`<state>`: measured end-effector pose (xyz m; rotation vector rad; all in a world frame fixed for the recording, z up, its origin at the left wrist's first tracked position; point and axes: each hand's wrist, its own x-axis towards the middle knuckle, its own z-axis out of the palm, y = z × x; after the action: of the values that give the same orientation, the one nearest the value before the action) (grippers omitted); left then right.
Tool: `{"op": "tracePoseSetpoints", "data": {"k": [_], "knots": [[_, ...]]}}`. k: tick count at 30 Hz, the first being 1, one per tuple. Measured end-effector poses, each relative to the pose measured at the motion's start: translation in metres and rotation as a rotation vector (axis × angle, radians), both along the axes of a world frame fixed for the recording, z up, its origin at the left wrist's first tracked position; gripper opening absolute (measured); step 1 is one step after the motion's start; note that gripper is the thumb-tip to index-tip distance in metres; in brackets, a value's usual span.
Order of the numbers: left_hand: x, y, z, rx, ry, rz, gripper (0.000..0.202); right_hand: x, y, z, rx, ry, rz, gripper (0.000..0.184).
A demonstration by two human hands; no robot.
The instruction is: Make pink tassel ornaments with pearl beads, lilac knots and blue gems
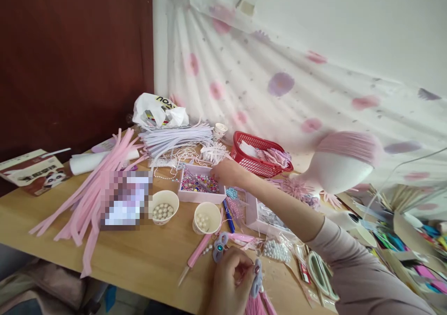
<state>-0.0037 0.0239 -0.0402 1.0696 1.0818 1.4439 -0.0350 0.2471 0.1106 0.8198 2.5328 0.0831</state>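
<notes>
At the bottom centre of the frame, the left hand is pinching a lavender ornament between thumb and fingers, and a pink tassel is hanging below it. The right hand is reaching in from the right, its fingers dipping over the right end of a white box at mid-frame; whether they are gripping anything I cannot tell. That box is holding many coloured gems. Just below it, two paper cups are standing: the left cup is holding pearly beads, and the right cup is holding a shallower layer of pale beads. Right of centre, partly behind the forearm, a second white box is containing clear-wrapped items too blurred to name. Farther up, a red basket is holding pink and white bundles, and a white plastic bag is sitting upper left of centre.
</notes>
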Motion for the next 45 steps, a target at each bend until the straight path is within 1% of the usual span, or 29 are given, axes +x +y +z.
{"op": "tracePoseSetpoints", "data": {"k": [4, 8, 14, 18, 21, 25, 35, 40, 45], "knots": [[0.005, 0.001, -0.006, 0.022, -0.03, 0.068, 0.016, -0.002, 0.005, -0.013, -0.002, -0.082, 0.068, 0.031], [0.011, 0.003, -0.011, 0.044, -0.037, 0.1, 0.019, -0.005, 0.006, -0.019, 0.011, -0.115, 0.104, 0.032], [0.016, 0.006, -0.021, 0.075, -0.047, 0.112, 0.025, -0.007, 0.009, -0.012, 0.077, -0.109, 0.11, 0.031], [0.014, 0.007, -0.025, 0.092, -0.018, 0.129, 0.029, -0.006, 0.012, -0.011, 0.087, -0.113, 0.103, 0.031], [0.013, 0.006, -0.023, 0.089, 0.002, 0.139, 0.033, -0.005, 0.016, -0.012, 0.092, -0.129, 0.095, 0.032], [0.014, 0.005, -0.019, 0.047, 0.008, 0.144, 0.037, -0.004, 0.02, -0.012, 0.087, -0.155, 0.094, 0.032], [0.012, 0.003, -0.011, 0.014, -0.021, 0.126, 0.036, -0.011, 0.012, -0.015, 0.045, -0.165, 0.081, 0.033], [0.01, 0.002, -0.007, 0.01, -0.025, 0.125, 0.033, -0.01, 0.011, -0.008, 0.028, -0.123, 0.067, 0.032], [0.01, 0.002, -0.007, -0.009, -0.051, 0.12, 0.032, -0.009, 0.008, -0.003, -0.009, -0.074, 0.07, 0.03]]}}
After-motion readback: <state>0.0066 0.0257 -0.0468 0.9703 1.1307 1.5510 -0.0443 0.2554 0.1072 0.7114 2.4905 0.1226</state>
